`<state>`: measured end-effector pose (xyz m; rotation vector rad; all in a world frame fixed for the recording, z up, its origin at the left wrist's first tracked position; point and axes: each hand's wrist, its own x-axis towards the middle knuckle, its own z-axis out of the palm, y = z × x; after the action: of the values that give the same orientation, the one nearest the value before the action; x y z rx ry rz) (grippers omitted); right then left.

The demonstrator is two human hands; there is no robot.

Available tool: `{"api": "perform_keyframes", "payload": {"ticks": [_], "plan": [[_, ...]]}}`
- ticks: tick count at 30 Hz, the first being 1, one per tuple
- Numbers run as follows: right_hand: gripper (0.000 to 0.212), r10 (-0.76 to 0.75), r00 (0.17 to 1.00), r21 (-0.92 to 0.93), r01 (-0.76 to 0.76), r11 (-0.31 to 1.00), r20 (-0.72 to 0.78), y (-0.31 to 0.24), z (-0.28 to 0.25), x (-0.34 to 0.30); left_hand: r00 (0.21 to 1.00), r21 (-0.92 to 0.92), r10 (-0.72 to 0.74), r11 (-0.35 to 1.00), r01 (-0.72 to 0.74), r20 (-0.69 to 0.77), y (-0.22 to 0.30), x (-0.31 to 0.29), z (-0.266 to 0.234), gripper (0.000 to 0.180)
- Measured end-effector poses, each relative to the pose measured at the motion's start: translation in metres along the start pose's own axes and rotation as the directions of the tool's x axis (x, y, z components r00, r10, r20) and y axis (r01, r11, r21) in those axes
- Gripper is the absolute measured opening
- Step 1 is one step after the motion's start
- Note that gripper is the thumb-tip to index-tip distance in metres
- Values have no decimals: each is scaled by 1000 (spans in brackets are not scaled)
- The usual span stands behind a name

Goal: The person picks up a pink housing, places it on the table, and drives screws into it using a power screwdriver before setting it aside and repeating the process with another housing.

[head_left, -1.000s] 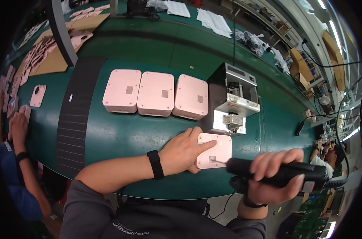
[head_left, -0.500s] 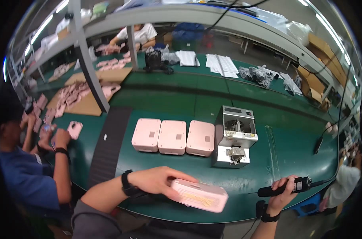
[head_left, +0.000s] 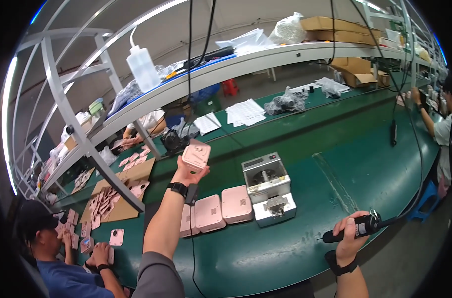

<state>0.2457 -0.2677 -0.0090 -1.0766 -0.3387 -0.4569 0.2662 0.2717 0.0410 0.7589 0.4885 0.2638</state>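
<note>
The left hand is cupping a pink box, half open, left of the frame's middle. The right hand is wrapping around a black screwdriver, lower right.

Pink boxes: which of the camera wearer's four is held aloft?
The pink box in the left hand, held up with a round fitting showing. The other three boxes stand in a row on the green bench, left of the silver machine.

Head view down across bench
</note>
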Motion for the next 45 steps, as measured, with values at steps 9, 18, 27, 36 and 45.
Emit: {"api": "perform_keyframes", "payload": {"ticks": [9,18,27,36,45], "plan": [[16,1,998,45,2,999,-64,4,0,-3,954,839,202,539,80,-221,-25,47,-59,69],[16,82,996,-17,-82,996,-20,7,6,17,759,530,-225,-596,-603,611,-106,-130,56,86],[15,60,998,-32,-61,998,-25,-2,1,10,727,504,-131,-638,-582,675,-178,-240,40,76],[14,76,995,-85,-70,994,69,1,22,15,450,326,-343,-361,-874,825,-193,-234,31,55],[19,108,974,55,-121,991,199,-21,89,45,542,491,-117,-298,-819,833,-204,-213,53,69]]}}
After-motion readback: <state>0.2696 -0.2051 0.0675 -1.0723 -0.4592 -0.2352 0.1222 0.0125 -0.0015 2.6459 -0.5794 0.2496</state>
